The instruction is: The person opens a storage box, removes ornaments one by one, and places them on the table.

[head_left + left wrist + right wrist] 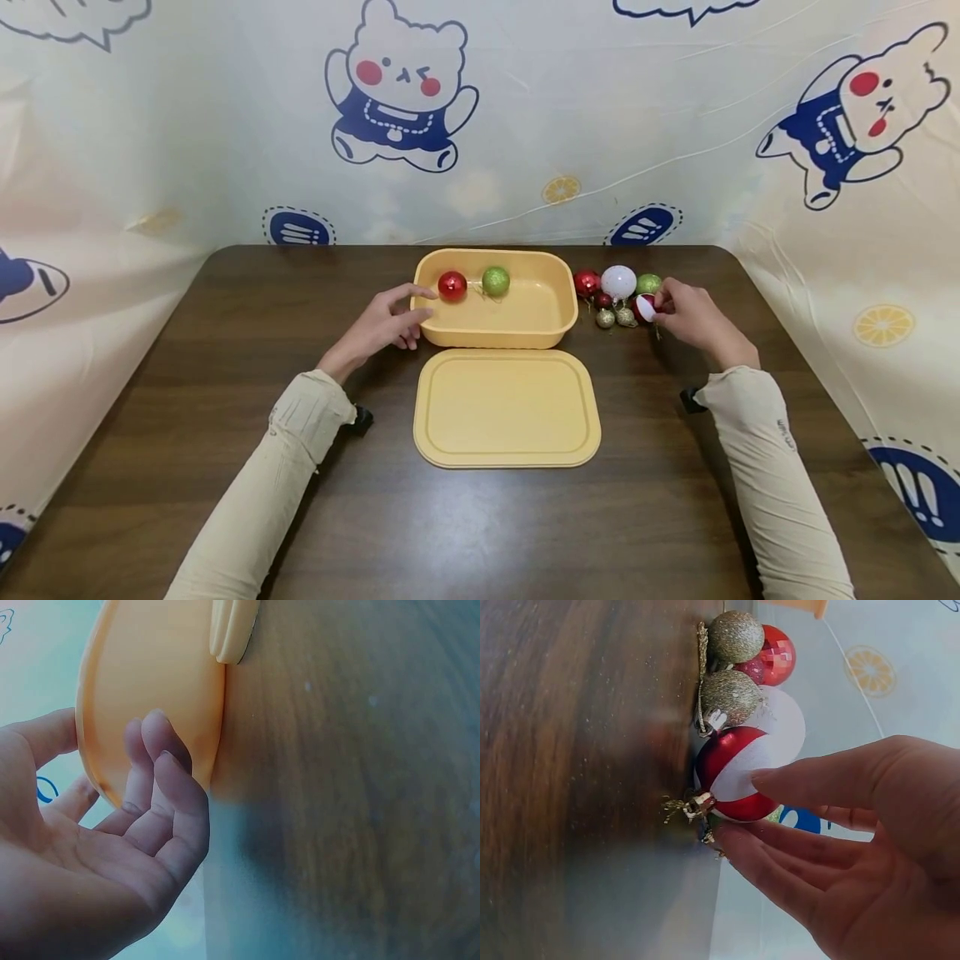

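Note:
At the left end of the yellow plastic box (555, 317), my left hand (386, 318) rests its nearly straight thumb and index finger on the rim. Its other fingers (180, 780) curl loosely beside the wall. Inside the box lie a shiny red bauble (452, 286) and a glittery green bauble (495, 282). My right hand (693, 312) pinches a red and white bauble (731, 761) between thumb and fingers, at the near right of a bauble cluster. That bauble has a gold cap and cord, and appears close to the tabletop.
Right of the box sit a white bauble (618, 282), a red bauble (587, 282), a green bauble (648, 284) and small gold baubles (731, 697). A yellow lid (507, 408) lies flat in front of the box. Behind the brown table (480, 533) hangs a printed curtain (540, 108).

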Demonstrator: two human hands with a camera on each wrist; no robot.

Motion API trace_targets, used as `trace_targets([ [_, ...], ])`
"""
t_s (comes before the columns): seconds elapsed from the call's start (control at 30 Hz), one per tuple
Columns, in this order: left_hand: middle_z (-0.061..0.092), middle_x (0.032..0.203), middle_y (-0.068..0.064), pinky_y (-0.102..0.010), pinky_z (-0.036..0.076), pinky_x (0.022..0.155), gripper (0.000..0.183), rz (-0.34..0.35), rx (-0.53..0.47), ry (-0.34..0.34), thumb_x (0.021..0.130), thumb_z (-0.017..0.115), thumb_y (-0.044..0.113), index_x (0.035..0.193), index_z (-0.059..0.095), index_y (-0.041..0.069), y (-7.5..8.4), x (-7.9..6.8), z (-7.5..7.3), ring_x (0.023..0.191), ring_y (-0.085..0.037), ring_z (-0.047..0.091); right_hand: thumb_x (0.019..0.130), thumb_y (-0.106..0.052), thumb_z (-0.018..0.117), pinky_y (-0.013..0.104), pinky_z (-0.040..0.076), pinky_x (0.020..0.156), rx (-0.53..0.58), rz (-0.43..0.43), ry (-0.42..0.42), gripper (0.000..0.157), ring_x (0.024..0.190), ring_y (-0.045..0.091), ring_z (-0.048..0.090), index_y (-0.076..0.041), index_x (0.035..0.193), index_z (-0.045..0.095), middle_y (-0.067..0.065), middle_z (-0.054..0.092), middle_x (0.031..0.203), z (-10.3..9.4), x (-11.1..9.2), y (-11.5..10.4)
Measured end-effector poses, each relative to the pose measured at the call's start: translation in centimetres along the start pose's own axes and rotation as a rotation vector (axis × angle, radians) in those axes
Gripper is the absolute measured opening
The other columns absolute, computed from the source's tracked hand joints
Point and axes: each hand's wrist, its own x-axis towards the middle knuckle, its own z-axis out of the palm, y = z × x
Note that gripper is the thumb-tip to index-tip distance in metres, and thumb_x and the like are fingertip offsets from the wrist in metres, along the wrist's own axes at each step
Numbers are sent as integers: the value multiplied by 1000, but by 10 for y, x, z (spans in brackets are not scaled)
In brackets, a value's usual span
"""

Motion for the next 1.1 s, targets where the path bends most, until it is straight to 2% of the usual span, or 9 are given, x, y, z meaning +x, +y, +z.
trace_targets([
  [0.37, 59, 78, -22, -37, 56, 58, 42, 11, 8, 1, 100, 61, 27, 137, 55, 9, 1, 1, 0, 65, -36, 62, 89, 0, 69, 42, 51, 72, 10, -41, 58, 13, 84, 33, 62, 2, 96, 58, 20, 65, 91, 3, 3, -2],
  [0.63, 59, 79, -22, -38, 56, 59, 42, 4, 18, 2, 100, 61, 28, 138, 54, 9, 1, -1, 0, 64, -34, 63, 90, -3, 67, 45, 51, 73, -1, -21, 55, 11, 83, 31, 61, 1, 97, 59, 19, 66, 91, -1, -1, -11],
  [0.87, 59, 80, -23, -38, 56, 59, 41, -5, 15, -3, 100, 61, 27, 137, 55, 10, 1, 0, 1, 66, -37, 62, 95, -8, 65, 47, 54, 72, -24, -28, 37, 15, 83, 32, 61, 1, 104, 58, 22, 65, 101, -8, -3, -45],
  [1.1, 60, 79, -21, -38, 56, 59, 40, -1, 7, 8, 100, 61, 29, 136, 56, 12, -2, 1, 2, 64, -35, 62, 95, -10, 66, 49, 55, 85, 32, -127, 34, 16, 99, 32, 64, 0, 106, 61, 18, 66, 107, -2, 7, -92],
])
